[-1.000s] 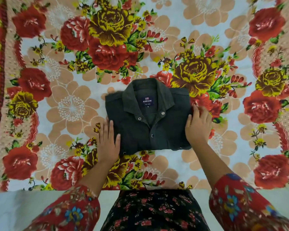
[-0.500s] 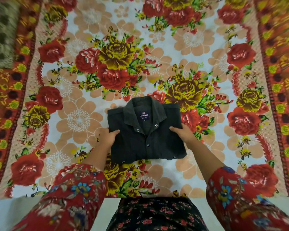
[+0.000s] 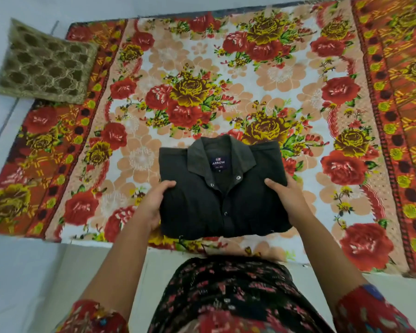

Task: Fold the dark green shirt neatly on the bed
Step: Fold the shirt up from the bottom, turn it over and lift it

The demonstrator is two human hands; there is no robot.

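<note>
The dark green shirt [image 3: 222, 200] is folded into a compact rectangle, collar and label facing up, buttons down the front. It is held over the near part of the floral bed sheet [image 3: 226, 92]. My left hand [image 3: 151, 203] grips its left edge, thumb on top and fingers underneath. My right hand [image 3: 286, 198] grips the right edge the same way. The shirt's lower edge hangs just above the sheet's near border.
A brownish-gold patterned cushion [image 3: 43, 66] lies at the far left, partly off the sheet. The sheet's red and orange border [image 3: 394, 116] runs down the right side. Pale floor [image 3: 34, 272] surrounds the bed near me.
My hands went from resting flat beside the shirt to gripping both its sides and raising it toward me. The view has pulled back, showing the cushion and the sheet's edges.
</note>
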